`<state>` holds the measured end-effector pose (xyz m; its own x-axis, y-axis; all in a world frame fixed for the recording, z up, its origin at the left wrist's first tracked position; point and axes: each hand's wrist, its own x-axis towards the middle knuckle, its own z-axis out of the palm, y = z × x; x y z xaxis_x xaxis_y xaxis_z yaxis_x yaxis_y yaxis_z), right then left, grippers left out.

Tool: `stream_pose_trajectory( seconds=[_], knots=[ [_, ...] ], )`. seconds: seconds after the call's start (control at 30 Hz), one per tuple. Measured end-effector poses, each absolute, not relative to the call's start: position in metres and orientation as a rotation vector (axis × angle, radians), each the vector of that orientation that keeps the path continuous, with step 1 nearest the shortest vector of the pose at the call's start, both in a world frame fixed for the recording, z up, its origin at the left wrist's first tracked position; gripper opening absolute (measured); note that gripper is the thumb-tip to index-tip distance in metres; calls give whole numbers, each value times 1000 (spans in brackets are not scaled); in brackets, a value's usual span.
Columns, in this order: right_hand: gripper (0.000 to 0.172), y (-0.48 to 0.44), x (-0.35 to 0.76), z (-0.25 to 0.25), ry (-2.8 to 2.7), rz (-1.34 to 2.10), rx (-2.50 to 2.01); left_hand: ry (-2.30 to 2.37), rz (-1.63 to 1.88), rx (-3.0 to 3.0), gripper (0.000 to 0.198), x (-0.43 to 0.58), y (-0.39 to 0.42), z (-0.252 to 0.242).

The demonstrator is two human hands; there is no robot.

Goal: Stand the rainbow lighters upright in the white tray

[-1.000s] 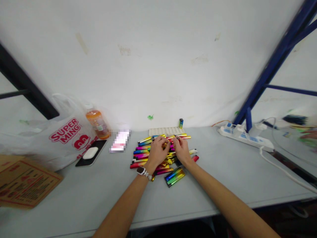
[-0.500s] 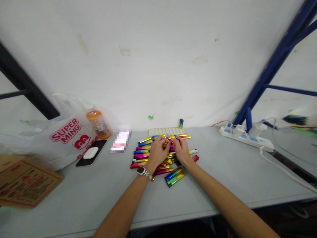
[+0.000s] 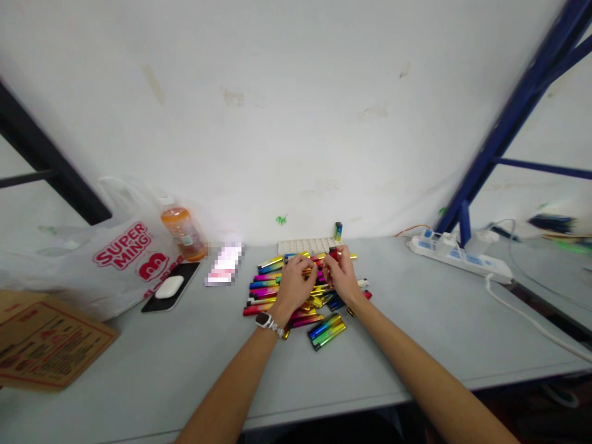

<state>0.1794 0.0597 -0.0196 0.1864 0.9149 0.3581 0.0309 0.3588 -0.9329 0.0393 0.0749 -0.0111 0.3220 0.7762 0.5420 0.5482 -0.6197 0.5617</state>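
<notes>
A heap of shiny multicoloured lighters [image 3: 263, 285] lies on the grey table, many of them side by side. My left hand [image 3: 296, 280], with a watch [image 3: 263, 319] on its wrist, rests over the heap with curled fingers; whatever they grip is hidden. Just right of it, my right hand [image 3: 343, 277] is closed on a lighter whose red end [image 3: 333, 251] shows above the fingers. Behind the heap is a pale perforated tray [image 3: 308, 246], and one blue-green lighter [image 3: 338, 231] stands upright at its right end. A few lighters [image 3: 327, 332] lie together in front.
On the left are a cardboard box [image 3: 50, 339], a white plastic bag [image 3: 115, 253], an orange drink bottle [image 3: 182, 231], and a phone [image 3: 187, 277] with a white case [image 3: 169, 287] on it. A power strip [image 3: 462, 259] with cables lies right, beside a blue metal frame [image 3: 499, 129].
My right hand has lifted and turned slightly, and a red lighter end now shows above its fingers. My left hand has stayed nearly still.
</notes>
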Motion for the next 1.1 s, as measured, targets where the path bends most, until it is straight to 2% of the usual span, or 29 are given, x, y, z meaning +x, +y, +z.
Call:
stream_pose_trajectory(
  seconds=[0.1, 0.3, 0.43, 0.6, 0.73, 1.1],
  knots=[
    [25, 62, 184, -16, -1259, 749, -972, 1199, 1182, 2310, 16, 39, 75, -10],
    [24, 62, 202, -10, -1476, 388, -1110, 1193, 1187, 2291, 16, 39, 74, -9],
    [25, 57, 212, -12, -1556, 443, -1164, 1188, 1193, 2287, 16, 39, 75, -9],
    [38, 61, 231, -5, -1578, 485, -1137, 1203, 1199, 2352, 17, 40, 78, -8],
    [27, 81, 257, 3, -1521, 455, -1158, 1223, 1179, 2451, 15, 46, 84, -6],
    [20, 146, 287, -5, -1378, 364, -1209, 1157, 1089, 2569, 12, 69, 91, -12]
  ],
)
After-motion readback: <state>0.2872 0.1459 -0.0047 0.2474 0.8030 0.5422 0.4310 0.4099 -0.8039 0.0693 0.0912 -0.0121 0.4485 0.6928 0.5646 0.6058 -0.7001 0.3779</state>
